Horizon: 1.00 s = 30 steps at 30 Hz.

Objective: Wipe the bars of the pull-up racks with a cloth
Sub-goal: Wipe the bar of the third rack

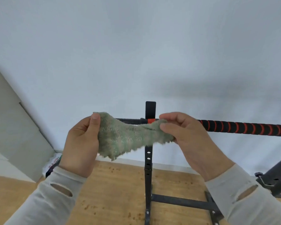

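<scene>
A fuzzy green cloth [125, 137] is stretched between my two hands in front of the pull-up rack. My left hand [83, 143] pinches its left edge, thumb on top. My right hand [185, 135] pinches its right end between thumb and fingers. Behind the cloth runs the horizontal bar [243, 128], black foam with red spiral stripes, going off to the right. A bare ribbed black stub of the bar [128, 121] sticks out left of the black upright post [148, 159]. The cloth hides part of the bar near the post.
The rack's base crossbar [182, 201] and a second black frame part [279, 177] stand on the wooden floor [117, 192]. A pale wall is behind. At left a grey panel [15, 127] leans, with a white printed bag [53, 163] at its foot.
</scene>
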{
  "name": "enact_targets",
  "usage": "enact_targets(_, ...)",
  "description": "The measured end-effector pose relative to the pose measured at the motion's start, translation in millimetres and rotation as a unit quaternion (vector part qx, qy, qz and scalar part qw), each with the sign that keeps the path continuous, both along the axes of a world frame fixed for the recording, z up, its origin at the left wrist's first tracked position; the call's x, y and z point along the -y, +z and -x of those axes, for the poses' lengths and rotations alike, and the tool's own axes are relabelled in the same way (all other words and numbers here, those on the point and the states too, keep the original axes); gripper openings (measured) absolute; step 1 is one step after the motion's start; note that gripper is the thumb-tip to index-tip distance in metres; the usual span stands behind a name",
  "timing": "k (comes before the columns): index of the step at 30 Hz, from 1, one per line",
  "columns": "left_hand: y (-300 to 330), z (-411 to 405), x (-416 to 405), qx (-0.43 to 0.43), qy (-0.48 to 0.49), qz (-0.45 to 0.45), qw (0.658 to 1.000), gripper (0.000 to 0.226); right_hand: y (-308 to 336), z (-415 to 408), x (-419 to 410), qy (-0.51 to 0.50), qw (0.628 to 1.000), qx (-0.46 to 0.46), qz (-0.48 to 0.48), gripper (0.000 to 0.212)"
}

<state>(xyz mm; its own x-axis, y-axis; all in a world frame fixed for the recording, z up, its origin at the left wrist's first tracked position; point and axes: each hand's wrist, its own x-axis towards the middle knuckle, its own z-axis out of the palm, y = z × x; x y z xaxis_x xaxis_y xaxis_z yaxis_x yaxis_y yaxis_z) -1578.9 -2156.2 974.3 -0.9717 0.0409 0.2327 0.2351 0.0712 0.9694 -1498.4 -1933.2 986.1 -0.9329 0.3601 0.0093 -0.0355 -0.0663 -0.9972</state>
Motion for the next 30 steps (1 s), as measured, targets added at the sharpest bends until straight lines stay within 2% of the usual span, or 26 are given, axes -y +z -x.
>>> enact_targets(4,10,44,18,0.036,-0.041,-0.031,0.998,0.036,17,45,11,-0.051,0.998,-0.017,-0.033,0.014)
enact_targets(6,13,63,23,0.044,-0.066,-0.058,0.995,0.021,23,68,14,-0.074,0.995,-0.014,-0.06,0.019)
enact_targets(7,14,70,25,0.05,-0.081,-0.064,0.993,0.024,26,78,14,-0.071,0.995,-0.006,-0.07,0.023)
enact_targets(10,13,82,31,0.074,-0.144,-0.059,0.985,0.063,34,104,11,-0.047,0.991,0.015,-0.127,0.034)
enact_targets(12,4,80,36,0.101,-0.197,-0.019,0.975,0.068,44,119,10,-0.014,0.987,0.018,-0.158,0.035)
enact_targets(14,-4,74,38,0.147,-0.24,0.033,0.959,0.061,57,130,12,0.039,0.987,0.016,-0.153,0.032)
enact_targets(16,-11,77,39,0.172,-0.231,0.083,0.954,0.053,70,135,18,0.1,0.982,0.015,-0.16,0.03)
enact_targets(19,-4,94,37,0.11,-0.183,0.136,0.968,0.056,84,138,29,0.19,0.962,0.021,-0.194,0.031)
enact_targets(20,3,99,33,0.073,-0.204,0.133,0.967,0.058,88,137,32,0.218,0.957,0.022,-0.189,0.031)
enact_targets(22,16,104,21,0.028,-0.34,0.073,0.937,0.048,94,133,35,0.269,0.95,0.022,-0.156,0.031)
enact_targets(24,21,105,9,0.033,-0.408,0.019,0.912,0.042,98,131,34,0.284,0.949,0.015,-0.138,0.03)
enact_targets(28,17,113,-2,0.073,-0.367,-0.087,0.923,0.033,92,133,20,0.205,0.962,0.027,-0.179,0.026)
enact_targets(30,16,120,-1,0.109,-0.344,-0.106,0.926,0.031,81,135,9,0.202,0.963,0.062,-0.169,0.03)
